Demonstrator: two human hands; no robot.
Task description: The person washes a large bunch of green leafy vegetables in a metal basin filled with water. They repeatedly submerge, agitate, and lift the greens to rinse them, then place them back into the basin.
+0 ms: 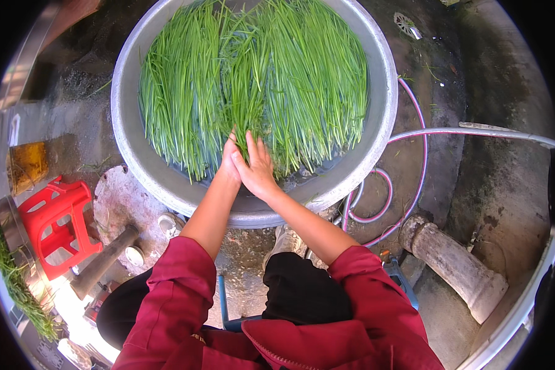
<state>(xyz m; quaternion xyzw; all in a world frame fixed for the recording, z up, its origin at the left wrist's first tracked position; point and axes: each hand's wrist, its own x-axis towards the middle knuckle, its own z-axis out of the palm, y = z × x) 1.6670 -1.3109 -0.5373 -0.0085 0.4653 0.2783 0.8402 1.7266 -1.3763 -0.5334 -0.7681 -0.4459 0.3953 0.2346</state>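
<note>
Long green grass-like stalks (pixel 314 88) lie side by side in water inside a large round metal basin (pixel 384 101). Near the basin's front edge, my left hand (pixel 231 159) and my right hand (pixel 255 166) press together around the lower end of a middle bunch of stalks (pixel 246 101). The palms face each other and the right fingers point forward. Much of the left hand's fingers is hidden behind the right hand and the stalks.
A red plastic stool (pixel 58 226) lies at the left, near a round stained slab (pixel 120 203) and a cylindrical post (pixel 104 261). Hoses (pixel 418 194) curl on the floor right of the basin, beside a stone-like column (pixel 453 266). More green stalks (pixel 18 282) lie at the far left.
</note>
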